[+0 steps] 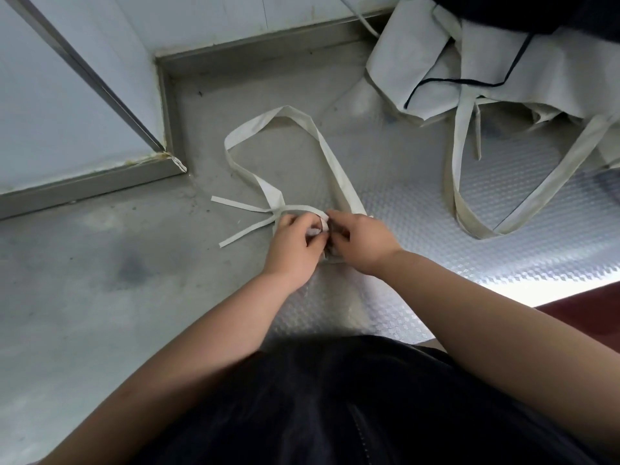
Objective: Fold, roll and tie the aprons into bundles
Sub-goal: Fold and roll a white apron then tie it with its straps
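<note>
Closest to the camera, both forearms reach out from a dark-clothed torso and meet over the steel worktop (436, 250). The left hand (295, 243) and right hand (360, 245) sit knuckle to knuckle, fingers curled inward. They appear to pinch the waist ties (241, 204) on top of the rolled apron (330, 258). The hands cover nearly all of this small bundle, which rests on the worktop directly under them. Working this close together likely keeps the roll pressed down so it cannot spring open while the knot is drawn. Exactly which finger holds which strand is hidden.

Just left of the hands, the two loose tie ends fan out flat on the steel, slack enough to suggest the knot is being formed or tightened, not finished. Beyond the hands, the bundle's wide neck strap (339, 169) lies in an open loop, left outside the roll and out of the way.

Farther right, a heap of unrolled aprons (503, 55) waits near the back, its own long strap (469, 209) trailing toward the front edge, within easy reach for the next one. A raised steel lip (261, 50) and pale wall panels close the far side.
</note>
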A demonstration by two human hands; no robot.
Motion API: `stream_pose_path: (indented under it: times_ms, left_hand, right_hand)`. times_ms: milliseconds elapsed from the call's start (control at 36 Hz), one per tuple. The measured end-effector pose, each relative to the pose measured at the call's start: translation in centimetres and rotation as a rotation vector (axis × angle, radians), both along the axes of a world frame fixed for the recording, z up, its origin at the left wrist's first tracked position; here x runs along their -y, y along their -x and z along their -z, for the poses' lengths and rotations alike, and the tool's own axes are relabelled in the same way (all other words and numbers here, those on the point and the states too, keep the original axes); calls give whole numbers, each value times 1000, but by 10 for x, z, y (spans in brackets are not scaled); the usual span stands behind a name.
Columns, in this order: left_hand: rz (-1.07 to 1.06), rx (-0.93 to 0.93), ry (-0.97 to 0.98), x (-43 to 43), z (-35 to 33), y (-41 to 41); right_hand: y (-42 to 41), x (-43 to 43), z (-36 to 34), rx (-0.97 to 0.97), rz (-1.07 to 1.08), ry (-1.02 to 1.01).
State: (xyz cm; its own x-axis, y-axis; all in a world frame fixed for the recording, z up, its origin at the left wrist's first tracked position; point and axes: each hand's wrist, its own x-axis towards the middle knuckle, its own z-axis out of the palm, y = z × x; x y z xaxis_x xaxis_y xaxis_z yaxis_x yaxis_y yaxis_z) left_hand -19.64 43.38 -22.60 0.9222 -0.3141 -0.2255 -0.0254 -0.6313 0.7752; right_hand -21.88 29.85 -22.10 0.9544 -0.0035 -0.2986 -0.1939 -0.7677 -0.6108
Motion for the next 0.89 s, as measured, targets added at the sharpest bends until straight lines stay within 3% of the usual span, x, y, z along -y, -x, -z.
stream_pose_path:
  times_ms: [111,194,278,556,667,806,889]
  left_hand:
    - [-86,-37,189,-6,3,2]
    - [-173,-133,378,-6,-1,4]
    - [-204,-185,433,-5,-1,3]
    - [-101,-225,339,-4,-5,-3]
    - [-86,-417,476,-8,-14,-7]
    - [-63,-377,435,-13,-13,-7]
    - [14,-416,415,-17,-14,-9]
  right_hand:
    - [-4,-2,-1,-32,77,-22]
    - [-1,0,-6,-19,166,-246]
    - [2,5,-15,-92,177,-454]
    - [1,9,-22,-224,68,-374]
    - [-2,7,-21,-282,91,-301]
    - [-8,10,-28,-373,205,-500]
    - [-13,10,-31,-383,177,-368]
